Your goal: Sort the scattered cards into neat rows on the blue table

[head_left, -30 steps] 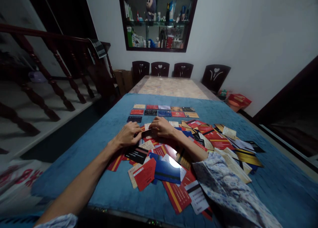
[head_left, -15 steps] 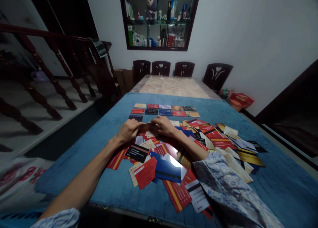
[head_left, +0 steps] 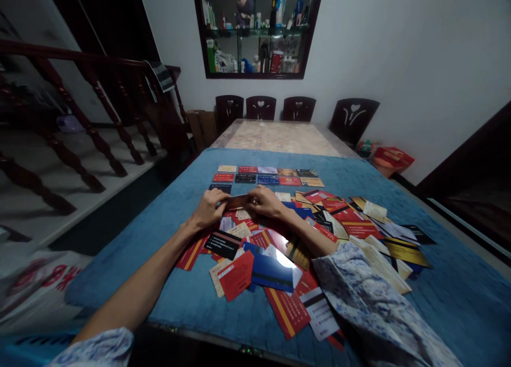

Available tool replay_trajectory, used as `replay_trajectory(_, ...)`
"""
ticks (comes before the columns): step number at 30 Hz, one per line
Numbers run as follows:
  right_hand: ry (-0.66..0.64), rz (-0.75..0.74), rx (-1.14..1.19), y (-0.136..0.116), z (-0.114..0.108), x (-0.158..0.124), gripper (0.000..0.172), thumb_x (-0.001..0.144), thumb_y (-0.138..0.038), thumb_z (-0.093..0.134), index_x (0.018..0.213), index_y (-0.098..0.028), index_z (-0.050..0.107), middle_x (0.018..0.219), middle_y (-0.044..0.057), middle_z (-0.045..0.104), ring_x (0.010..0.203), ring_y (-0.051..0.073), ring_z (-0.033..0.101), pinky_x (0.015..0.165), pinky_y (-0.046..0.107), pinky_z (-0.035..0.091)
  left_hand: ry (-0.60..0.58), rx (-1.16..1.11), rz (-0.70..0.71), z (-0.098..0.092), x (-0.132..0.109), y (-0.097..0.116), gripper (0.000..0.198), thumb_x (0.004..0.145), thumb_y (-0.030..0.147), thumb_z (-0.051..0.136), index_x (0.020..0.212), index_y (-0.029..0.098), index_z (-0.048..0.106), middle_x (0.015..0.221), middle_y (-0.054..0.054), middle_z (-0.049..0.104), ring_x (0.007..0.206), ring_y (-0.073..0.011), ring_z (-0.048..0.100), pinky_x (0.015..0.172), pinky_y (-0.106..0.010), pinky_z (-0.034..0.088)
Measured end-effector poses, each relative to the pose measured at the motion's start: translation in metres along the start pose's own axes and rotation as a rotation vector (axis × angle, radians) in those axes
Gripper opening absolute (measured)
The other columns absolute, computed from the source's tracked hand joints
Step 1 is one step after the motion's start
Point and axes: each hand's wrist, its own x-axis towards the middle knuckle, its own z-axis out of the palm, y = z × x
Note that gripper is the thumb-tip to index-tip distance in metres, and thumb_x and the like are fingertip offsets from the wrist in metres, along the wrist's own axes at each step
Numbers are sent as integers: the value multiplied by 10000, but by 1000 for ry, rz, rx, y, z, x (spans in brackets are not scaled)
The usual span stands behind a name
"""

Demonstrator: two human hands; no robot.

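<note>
A long table [head_left: 279,138] runs away from the person, its near half covered by a blue cloth [head_left: 167,303]. On the cloth a loose heap of cards [head_left: 351,226] sprawls from the near edge out to the right, many of them overlapping. Beyond the heap, two tidy rows of cards [head_left: 267,176] lie edge to edge, and a lone dark card [head_left: 220,188] sits below their left end. Between heap and rows the two hands meet. The left hand [head_left: 207,210] and the right hand [head_left: 268,202] each pinch one end of a single brownish card [head_left: 238,201], fingers closed on it, holding it just above the far side of the heap and close to the dark card. As I judge it, the risk is the right sleeve [head_left: 371,314], which lies across the heap: dragged back, it could sweep loose cards over the near edge, and a careless knuckle could knock the neat rows askew
</note>
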Motion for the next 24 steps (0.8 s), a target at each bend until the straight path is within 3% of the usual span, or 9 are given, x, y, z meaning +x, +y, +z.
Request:
replay_trajectory(6,173,-3,198,4,-1,3,92,840,-211,644,857,-162,720,870,46,732,813,177,576,814,306,396,123,-76,-100,1,1,7,188,879,180,543,971,180,708,951,-61,740,891,-202,660,855,-355,508)
replay_trajectory(11,176,0,249,4,3,3,90,822,-202,641,813,-163,721,839,41,724,822,183,574,809,306,405,128,-99,-137,6,1,12,170,880,190,538,940,190,697,932,-47,741,880,-195,672,856,-341,519)
replay_trajectory(18,246,15,286,3,2,2,132,830,-200,618,908,-144,709,917,79,686,931,212,570,837,324,437,99,-111,-139,9,1,13,199,856,167,534,972,179,696,942,-48,734,871,-186,668,854,-330,528)
replay_trajectory(24,227,-50,157,-3,-4,1,171,920,-202,536,1031,-180,664,950,75,688,930,214,567,851,330,400,129,-103,-150,9,0,11,229,853,189,535,1016,175,696,952,-52,731,873,-193,661,857,-342,542)
